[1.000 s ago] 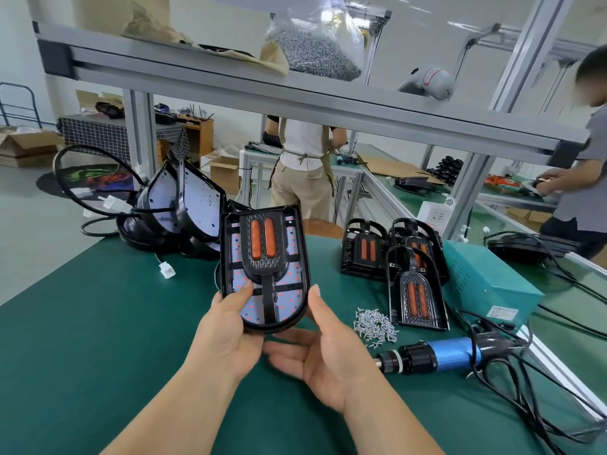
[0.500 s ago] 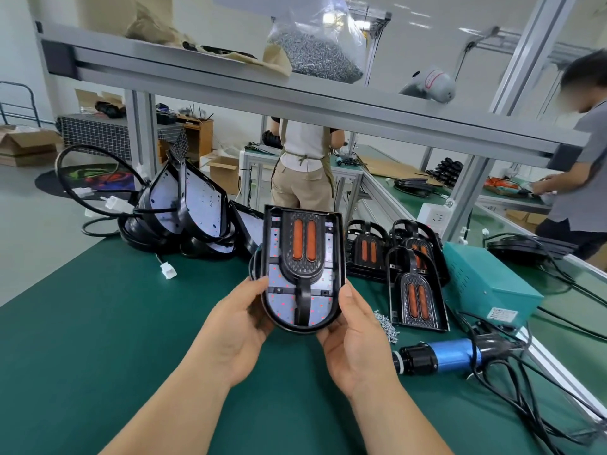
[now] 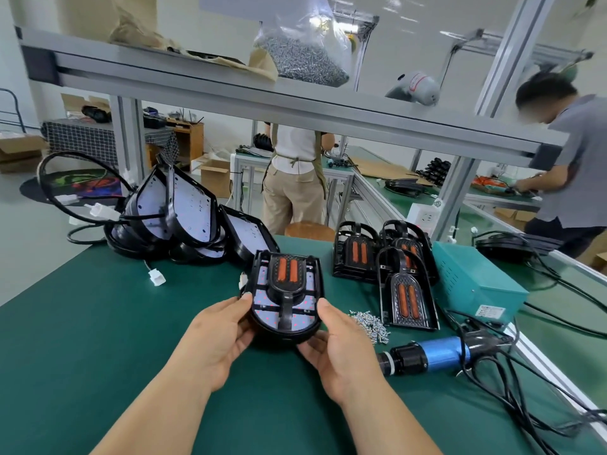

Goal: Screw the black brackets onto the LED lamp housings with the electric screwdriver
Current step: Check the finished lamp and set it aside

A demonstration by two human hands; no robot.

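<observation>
Grips LED lamp housing, black bracket on top, with fingers of left hand and right hand curled round its rounded end. Holds it low over the surface, possibly touching.

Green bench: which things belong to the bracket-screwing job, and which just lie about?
Job: black LED lamp housing with bracket, held by left hand and right hand; blue electric screwdriver; loose silver screws.
Lying about: round wooden stool; crumpled brown paper.
</observation>
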